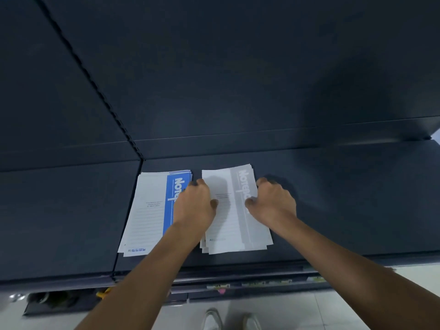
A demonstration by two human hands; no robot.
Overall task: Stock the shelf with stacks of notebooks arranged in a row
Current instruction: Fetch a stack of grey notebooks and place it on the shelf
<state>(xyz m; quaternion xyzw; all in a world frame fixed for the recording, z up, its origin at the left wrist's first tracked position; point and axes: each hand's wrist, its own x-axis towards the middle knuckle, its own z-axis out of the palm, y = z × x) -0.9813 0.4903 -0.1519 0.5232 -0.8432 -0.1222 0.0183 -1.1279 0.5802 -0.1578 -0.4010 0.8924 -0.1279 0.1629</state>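
Gripping the grey notebook stack (234, 228) near the front edge of the shelf (345, 210), we clasp its long sides: left hand (194, 202) and right hand (272, 203) curl round them, thumbs on top. Its long axis runs front-to-back, just beside the blue stack (150, 210) on its left.

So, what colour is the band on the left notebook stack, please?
The band is blue, clearest in the head view.

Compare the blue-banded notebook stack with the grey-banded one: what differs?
The blue stack has a blue cover band; the grey stack a grey one. The blue stack lies left on the shelf; the grey stack right of it. The left hand and right hand hold the grey stack's sides; the blue stack is unheld. Shared: both lie flat, same cover layout.
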